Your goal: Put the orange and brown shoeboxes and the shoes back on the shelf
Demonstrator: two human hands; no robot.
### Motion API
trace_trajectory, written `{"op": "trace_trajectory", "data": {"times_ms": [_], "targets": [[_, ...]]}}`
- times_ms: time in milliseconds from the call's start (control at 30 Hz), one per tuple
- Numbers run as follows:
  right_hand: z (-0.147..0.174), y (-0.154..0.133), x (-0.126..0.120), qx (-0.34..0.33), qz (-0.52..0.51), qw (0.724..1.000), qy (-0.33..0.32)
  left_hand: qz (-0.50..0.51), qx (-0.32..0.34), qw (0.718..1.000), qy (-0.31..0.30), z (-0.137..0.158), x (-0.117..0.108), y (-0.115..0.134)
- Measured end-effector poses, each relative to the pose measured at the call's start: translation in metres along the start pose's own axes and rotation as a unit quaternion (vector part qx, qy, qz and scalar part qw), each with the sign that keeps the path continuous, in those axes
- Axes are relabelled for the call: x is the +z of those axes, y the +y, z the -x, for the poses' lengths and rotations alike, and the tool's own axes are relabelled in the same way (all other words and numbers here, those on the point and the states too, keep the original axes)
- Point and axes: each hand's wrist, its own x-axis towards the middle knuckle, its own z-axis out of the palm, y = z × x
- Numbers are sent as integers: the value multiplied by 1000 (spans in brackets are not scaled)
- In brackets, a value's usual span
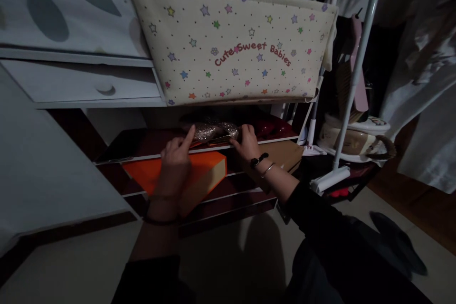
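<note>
A pair of glittery shoes lies on the top shelf of a dark red rack, in shadow. At their left end is my left hand, its index finger stretched out against them and its other fingers bent. My right hand closes around their right end, thumb in front; its fingertips are partly hidden. Dark red glossy shoes sit just right of that hand. Below my left hand, an orange box juts out from a lower shelf, and a brown cardboard box is under my right forearm.
A fabric bin printed with stars overhangs the shelf. On the left stands a white drawer unit. Pole-handled cleaning tools, a pink brush and a lidded pot are at right. Tiled floor lies below.
</note>
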Motion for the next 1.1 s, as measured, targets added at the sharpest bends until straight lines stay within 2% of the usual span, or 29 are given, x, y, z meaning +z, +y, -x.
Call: {"op": "trace_trajectory", "data": {"times_ms": [67, 167, 267, 333, 467, 567, 633, 700, 867, 933, 1000, 1100], "targets": [[8, -3, -12, -19, -5, 1000, 14, 18, 6, 1000, -12, 2, -2, -1], [33, -5, -37, -66, -60, 995, 52, 43, 17, 999, 7, 4, -5, -5], [76, -7, -58, -107, -105, 987, 63, 41, 26, 999, 22, 3, -7, -9], [111, -4, -65, -117, -130, 983, 57, 20, 17, 1000, 9, 2, -7, -11], [172, 16, -66, -100, -152, 982, 49, 2, -17, 1000, 6, -1, -5, -18], [188, 35, -70, -63, -138, 986, 66, 14, -26, 999, 41, -2, -3, -26], [180, 45, -79, -58, -114, 989, 73, 24, -32, 998, 48, -4, -1, -31], [158, 52, -90, -74, -73, 992, 65, 34, -31, 998, 42, -5, 3, -35], [65, 70, -107, -111, 82, 990, 38, 38, -1, 999, 20, -7, 11, -34], [29, 83, -108, -81, 137, 987, 34, 38, 3, 999, 31, -7, 10, -32], [2, 99, -108, -16, 180, 983, 32, 37, 5, 998, 45, -7, 8, -31], [-15, 122, -109, 39, 205, 978, -8, 36, 18, 998, 47, -7, 3, -29]]}}
